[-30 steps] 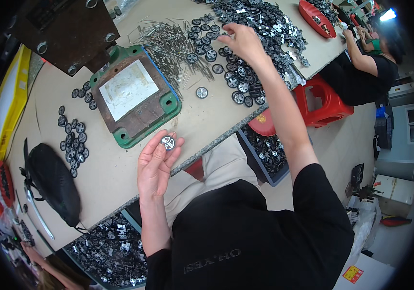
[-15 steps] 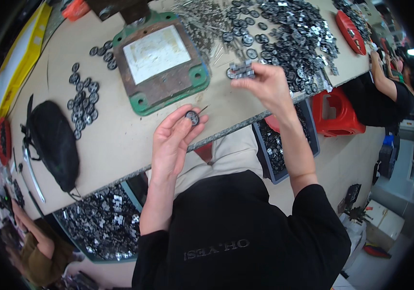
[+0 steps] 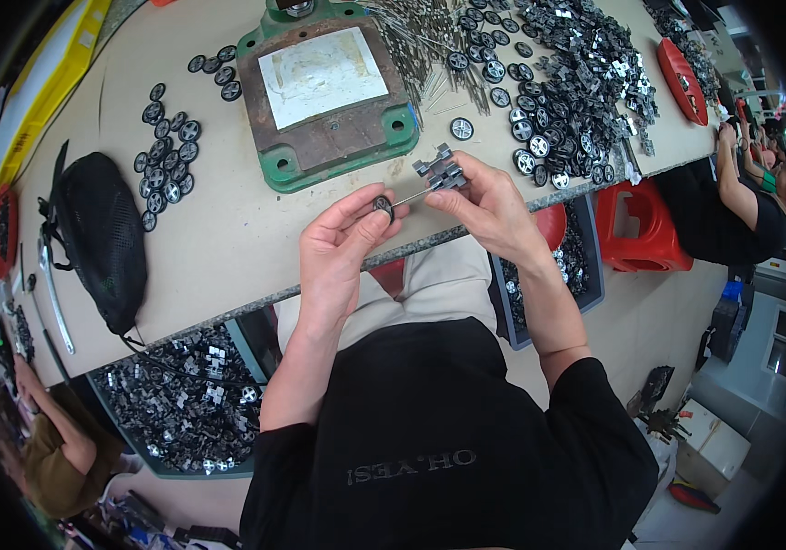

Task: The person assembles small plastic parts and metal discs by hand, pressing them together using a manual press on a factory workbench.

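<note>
My left hand (image 3: 336,249) pinches a small black wheel (image 3: 382,208) between thumb and fingers, just above the table's front edge. A thin metal axle (image 3: 413,196) sticks out of the wheel toward the right. My right hand (image 3: 495,209) is closed on a grey and black blocky plastic part (image 3: 443,170), held by thumb and index finger. The axle's far end meets the lower side of this part; whether it has entered a hole I cannot tell. A loose wheel (image 3: 461,129) lies on the table just beyond my right hand.
A green press base (image 3: 329,151) stands ahead. Beside it are metal axles (image 3: 420,46), several wheels and a heap of plastic parts (image 3: 585,73). A black mesh bag (image 3: 99,238) lies left. Bins of parts (image 3: 182,394) flank my legs; people sit at both sides.
My right hand has come left and down with the plastic part, up to the axle. The axle now points right, toward that part. The whole view has shifted slightly.
</note>
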### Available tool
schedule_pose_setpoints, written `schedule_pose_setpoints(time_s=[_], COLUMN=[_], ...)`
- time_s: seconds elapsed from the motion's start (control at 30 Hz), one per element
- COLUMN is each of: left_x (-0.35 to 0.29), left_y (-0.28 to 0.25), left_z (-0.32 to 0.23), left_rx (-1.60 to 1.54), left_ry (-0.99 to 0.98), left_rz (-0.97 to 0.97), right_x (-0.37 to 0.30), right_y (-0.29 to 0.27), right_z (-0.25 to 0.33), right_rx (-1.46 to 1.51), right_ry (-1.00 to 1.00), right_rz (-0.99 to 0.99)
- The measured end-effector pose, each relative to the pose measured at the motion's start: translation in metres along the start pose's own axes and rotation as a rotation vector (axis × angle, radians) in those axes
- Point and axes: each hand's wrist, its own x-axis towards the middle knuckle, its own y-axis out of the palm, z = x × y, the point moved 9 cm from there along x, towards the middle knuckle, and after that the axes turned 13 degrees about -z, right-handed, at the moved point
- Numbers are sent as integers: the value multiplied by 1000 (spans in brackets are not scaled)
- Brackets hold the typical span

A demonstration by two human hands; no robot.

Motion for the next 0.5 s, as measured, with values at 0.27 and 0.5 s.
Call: schedule_pose_setpoints(time_s=[0.27,0.5], left_x=[0,0], left_y=[1,1], left_z=[0,0], left_rx=[16,28], left_ry=[23,39], left_rz=[-13,-36], right_x=[2,1], right_y=[-2,-5], right_z=[-2,4], right_rx=[41,-23], right_ry=[-8,-50], right_rz=[-12,-38])
